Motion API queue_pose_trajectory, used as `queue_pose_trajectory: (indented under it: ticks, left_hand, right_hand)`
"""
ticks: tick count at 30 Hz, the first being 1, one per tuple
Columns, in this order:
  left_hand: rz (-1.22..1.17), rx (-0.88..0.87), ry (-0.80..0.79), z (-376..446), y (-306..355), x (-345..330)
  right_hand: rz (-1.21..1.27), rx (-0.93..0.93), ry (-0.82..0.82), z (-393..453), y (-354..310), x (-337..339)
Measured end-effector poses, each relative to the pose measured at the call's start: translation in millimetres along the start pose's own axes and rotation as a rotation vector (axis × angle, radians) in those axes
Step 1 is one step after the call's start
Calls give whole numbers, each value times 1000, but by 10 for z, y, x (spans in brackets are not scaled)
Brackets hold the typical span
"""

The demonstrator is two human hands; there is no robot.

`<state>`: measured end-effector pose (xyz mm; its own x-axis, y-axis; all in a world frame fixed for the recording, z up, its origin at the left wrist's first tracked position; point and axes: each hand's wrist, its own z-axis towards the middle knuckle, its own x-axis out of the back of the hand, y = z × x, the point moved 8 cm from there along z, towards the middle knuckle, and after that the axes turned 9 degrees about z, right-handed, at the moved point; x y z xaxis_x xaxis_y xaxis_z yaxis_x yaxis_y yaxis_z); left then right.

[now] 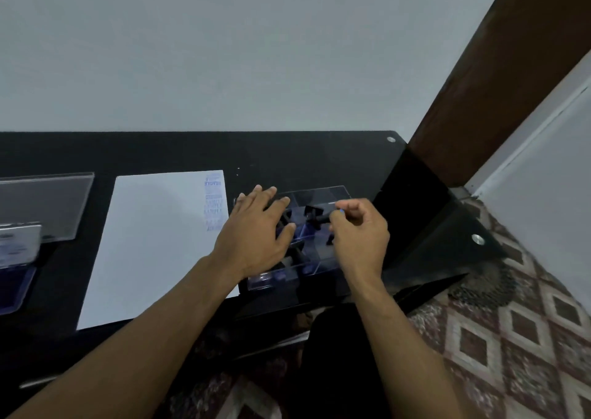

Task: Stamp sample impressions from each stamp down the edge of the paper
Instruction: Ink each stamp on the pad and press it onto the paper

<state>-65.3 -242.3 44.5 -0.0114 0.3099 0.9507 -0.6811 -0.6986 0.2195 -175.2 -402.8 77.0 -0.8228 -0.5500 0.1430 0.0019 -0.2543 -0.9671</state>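
Both hands work at the clear tray point(323, 191) at 3 o'clock of the paper point(153, 246). The left hand point(256, 230) lies flat, fingers released, steadying it; the right hand point(358, 233) pinches a stamp point(315, 215). Prints point(213, 201) already line the paper's right edge. Likely a stamp swap; the next print belongs below them.

Both hands at the clear stamp box, right of the paper

The left hand point(256, 227) lies flat-fingered over the clear box point(315, 195) on the black tabletop point(319, 156); the right hand point(359, 231) pinches a black stamp point(315, 215) inside. The paper point(153, 246) carries blue impressions point(213, 199) down its right edge.
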Motion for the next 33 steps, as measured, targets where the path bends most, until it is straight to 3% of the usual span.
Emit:
queue_pose_trajectory:
  ticks: [4, 8, 12, 22, 26, 29, 33]
  left_hand:
    - [25, 11, -30, 108, 104, -60]
    - [41, 24, -41, 134, 106, -108]
    - [59, 29, -48, 135, 88, -153]
    - [69, 23, 14, 128, 64, -159]
    - [71, 24, 32, 130, 55, -163]
    - [64, 27, 42, 130, 46, -175]
    - [39, 32, 73, 128, 32, -163]
  right_hand:
    - [-188, 97, -29, -11, 39, 93]
    - [-444, 186, -214, -60, 94, -66]
    - [-667, 163, -371, -120, 191, -199]
    - [-797, 72, -417, -45, 150, -274]
    - [-821, 309, -364, 11, 13, -325]
    - [-894, 402, -515, 50, 35, -483]
    - [-1026, 299, -762, 74, 254, -613]
